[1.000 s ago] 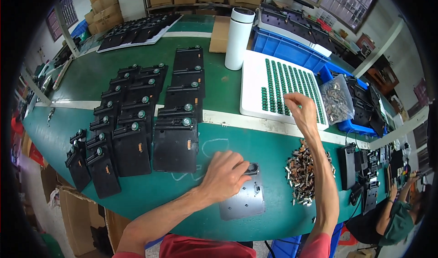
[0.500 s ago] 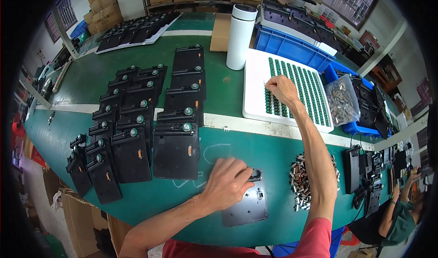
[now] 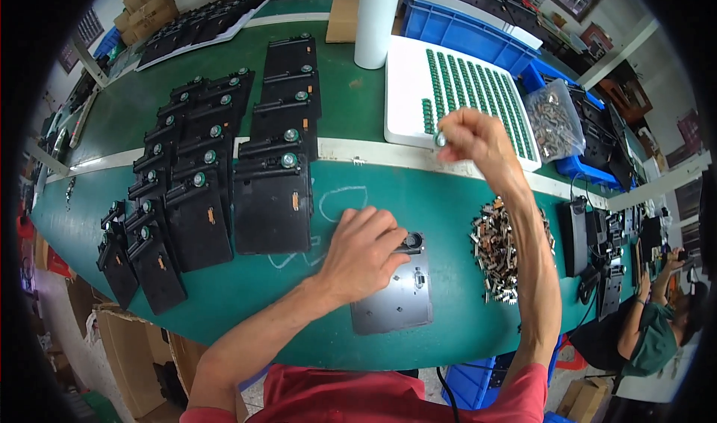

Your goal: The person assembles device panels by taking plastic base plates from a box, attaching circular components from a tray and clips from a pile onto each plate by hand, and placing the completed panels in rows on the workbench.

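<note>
My left hand closes over the upper left end of a flat dark plate lying on the green table. A black round socket shows at the plate's upper corner, just past my fingertips, which hide the rest of that end. Over the near edge of a white tray, my right hand pinches a small round green-and-silver part. Rows of similar small green parts stand in the tray.
Overlapping black plates fitted with round green parts cover the left. A heap of small metal pieces lies beneath my right forearm. Farther back stand a white bottle, a bag of parts and a blue crate. Another person sits at right.
My right hand has drawn back from the rows toward me, now with a small round green part in its pinch. My left hand stays at the plate. The whole view has shifted slightly.
</note>
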`<state>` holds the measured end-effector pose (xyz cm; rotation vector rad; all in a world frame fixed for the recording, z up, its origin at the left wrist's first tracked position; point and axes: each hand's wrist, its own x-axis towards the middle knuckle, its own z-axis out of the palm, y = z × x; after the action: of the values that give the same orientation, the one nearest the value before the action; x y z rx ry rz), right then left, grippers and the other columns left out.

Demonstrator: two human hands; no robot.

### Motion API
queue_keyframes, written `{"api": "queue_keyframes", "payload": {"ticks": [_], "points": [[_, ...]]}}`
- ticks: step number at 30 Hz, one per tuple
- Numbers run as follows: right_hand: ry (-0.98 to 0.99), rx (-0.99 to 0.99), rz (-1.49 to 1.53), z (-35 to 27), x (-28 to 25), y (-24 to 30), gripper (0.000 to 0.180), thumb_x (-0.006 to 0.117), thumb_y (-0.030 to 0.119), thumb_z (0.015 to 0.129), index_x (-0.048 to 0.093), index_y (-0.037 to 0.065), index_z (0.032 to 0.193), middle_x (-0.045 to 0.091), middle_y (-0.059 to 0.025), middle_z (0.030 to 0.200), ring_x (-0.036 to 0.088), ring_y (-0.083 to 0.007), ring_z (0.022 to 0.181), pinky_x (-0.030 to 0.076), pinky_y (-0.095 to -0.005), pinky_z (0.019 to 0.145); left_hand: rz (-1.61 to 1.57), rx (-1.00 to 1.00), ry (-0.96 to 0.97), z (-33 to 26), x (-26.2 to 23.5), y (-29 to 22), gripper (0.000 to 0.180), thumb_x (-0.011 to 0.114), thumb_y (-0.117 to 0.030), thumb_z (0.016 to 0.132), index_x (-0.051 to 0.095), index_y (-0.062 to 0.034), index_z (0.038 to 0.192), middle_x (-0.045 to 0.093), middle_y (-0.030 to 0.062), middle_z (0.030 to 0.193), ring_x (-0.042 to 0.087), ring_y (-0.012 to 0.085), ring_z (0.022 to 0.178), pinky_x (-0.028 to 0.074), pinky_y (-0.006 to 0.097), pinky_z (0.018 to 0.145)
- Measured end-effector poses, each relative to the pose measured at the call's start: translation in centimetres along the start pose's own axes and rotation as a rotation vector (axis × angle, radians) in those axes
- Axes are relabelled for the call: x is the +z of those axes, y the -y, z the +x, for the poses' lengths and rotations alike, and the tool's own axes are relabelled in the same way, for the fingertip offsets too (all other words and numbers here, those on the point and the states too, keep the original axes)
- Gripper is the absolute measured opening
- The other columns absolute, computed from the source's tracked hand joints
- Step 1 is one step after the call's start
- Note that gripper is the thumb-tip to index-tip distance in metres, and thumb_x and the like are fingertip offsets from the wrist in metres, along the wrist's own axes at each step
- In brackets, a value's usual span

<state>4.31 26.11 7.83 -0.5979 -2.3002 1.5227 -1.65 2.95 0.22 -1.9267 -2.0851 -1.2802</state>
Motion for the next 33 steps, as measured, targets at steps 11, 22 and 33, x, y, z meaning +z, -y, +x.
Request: {"api": "queue_keyframes", "payload": {"ticks": [11,22,33], "points": [[0.171,0.192,0.271,-11.7,2.3,-1.7,0.023,0.061,-0.005,0.087,0.065,-0.008,0.11,0.069,-0.01,0.097,0.069,-0.0163,0.084,0.057,-0.0272,0.078,0.005,-0.005,0.026,-0.3,0.6,-0.3,0.032,0.082,-0.014,0.065,0.071,-0.002,0.092,0.057,0.0048,0.084,0.054,0.022,0.08,0.038,0.036,0.071],[-0.06,0.092,0.064,-12.8,5.2,-3.4,0.024,0.073,0.001,0.076,0.071,0.001,0.1,0.065,-0.0029,0.081,0.056,-0.0087,0.073,0.047,-0.0235,0.062,0.004,-0.002,0.024,-0.4,0.7,-0.2,0.033,0.083,-0.015,0.066,0.071,-0.002,0.094,0.058,0.0051,0.085,0.055,0.0222,0.08,0.039,0.036,0.071],[-0.105,0.1,-0.044,-13.4,5.8,-3.4,0.024,0.074,0.004,0.078,0.069,0.001,0.102,0.063,-0.0063,0.086,0.055,-0.0113,0.073,0.048,-0.0266,0.064,0.008,0.003,0.017,-0.4,0.7,-0.1,0.033,0.083,-0.014,0.065,0.071,-0.0024,0.094,0.057,0.0048,0.084,0.054,0.0223,0.08,0.038,0.036,0.071]]}}
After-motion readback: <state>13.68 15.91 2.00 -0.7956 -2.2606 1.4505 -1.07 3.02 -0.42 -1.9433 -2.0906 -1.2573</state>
